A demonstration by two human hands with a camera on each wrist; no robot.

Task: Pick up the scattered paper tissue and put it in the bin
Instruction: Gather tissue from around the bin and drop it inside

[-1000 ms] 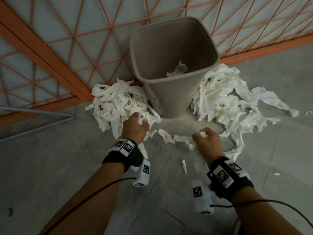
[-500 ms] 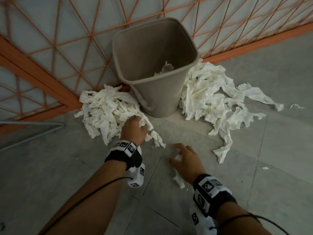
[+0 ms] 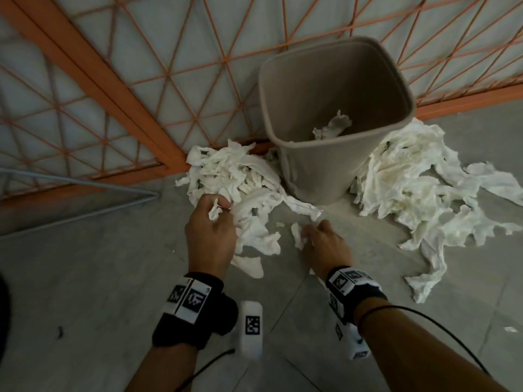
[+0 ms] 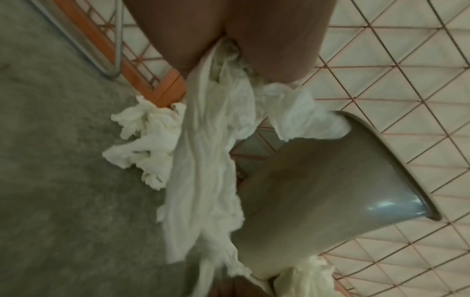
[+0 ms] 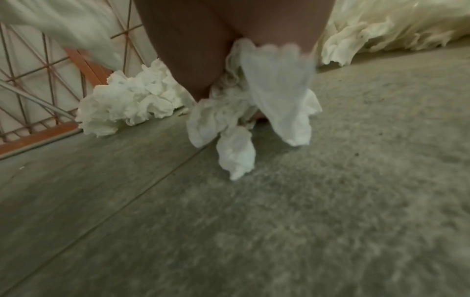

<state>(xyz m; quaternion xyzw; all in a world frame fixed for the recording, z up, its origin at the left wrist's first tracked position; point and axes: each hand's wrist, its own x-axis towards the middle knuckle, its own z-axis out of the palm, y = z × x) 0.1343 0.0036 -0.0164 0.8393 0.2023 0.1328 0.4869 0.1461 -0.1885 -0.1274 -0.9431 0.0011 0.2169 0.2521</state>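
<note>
A taupe bin (image 3: 334, 108) stands on the floor against an orange lattice wall, with one tissue scrap (image 3: 332, 128) inside. White tissue lies in two heaps: a left heap (image 3: 237, 179) and a larger right heap (image 3: 418, 193). My left hand (image 3: 210, 230) grips a bunch of tissue from the left heap; the left wrist view shows the tissue strips (image 4: 203, 160) hanging from it beside the bin (image 4: 318, 180). My right hand (image 3: 325, 244) holds small tissue pieces (image 3: 297, 236) low over the floor, and these tissue pieces (image 5: 244, 124) dangle in the right wrist view.
The orange lattice wall (image 3: 113, 80) runs behind the bin. A grey metal bar (image 3: 85, 188) lies along the floor at the left. Loose scraps (image 3: 249, 264) sit on the grey tiled floor (image 3: 85, 278) near my hands, and a tiny scrap (image 3: 510, 329) lies at the far right.
My left hand has pulled a bunch of tissue up out of the left heap. My right hand gathered the small floor scraps and now holds them nearer the bin. The view swung left.
</note>
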